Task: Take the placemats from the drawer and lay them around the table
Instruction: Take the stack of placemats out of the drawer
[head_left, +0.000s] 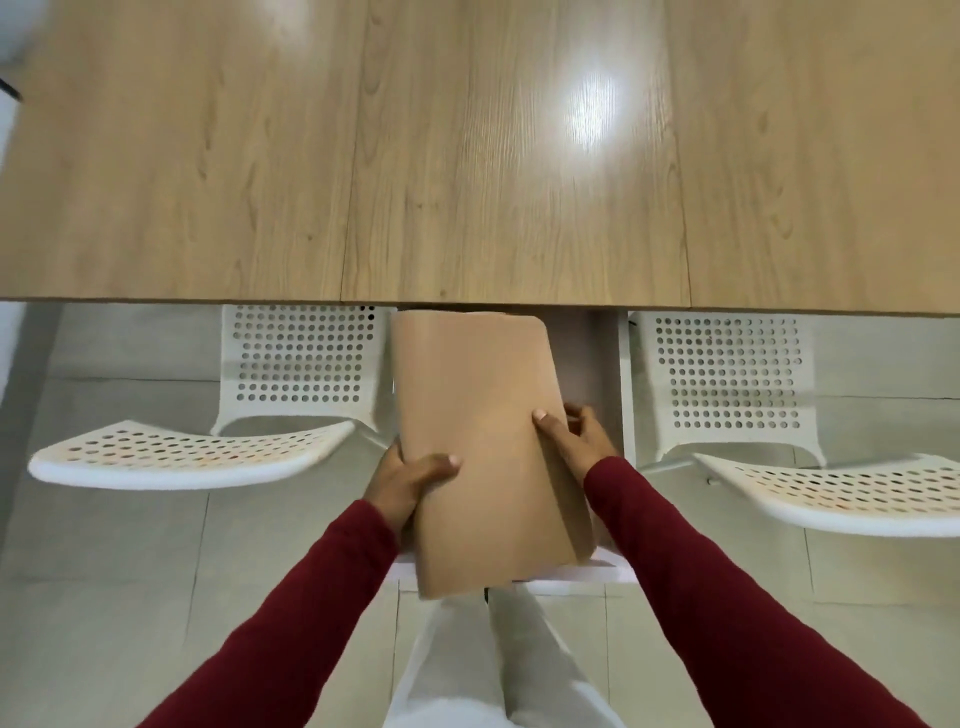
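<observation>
A stack of tan placemats (483, 431) is held lengthwise in front of me, just below the near edge of the wooden table (467, 156). My left hand (410, 475) grips the stack's left edge, thumb on top. My right hand (571, 431) grips its right edge, thumb on top and fingers underneath. Under the stack an open white drawer (592, 364) sticks out from beneath the table; its front edge (576, 571) shows below the placemats. The drawer's inside is mostly hidden by the stack.
Two white perforated chairs flank the drawer, one on the left (208, 447) and one on the right (810, 467), both tucked toward the table. Light tiled floor (130, 597) lies below. My legs in light trousers (498, 665) stand between the chairs.
</observation>
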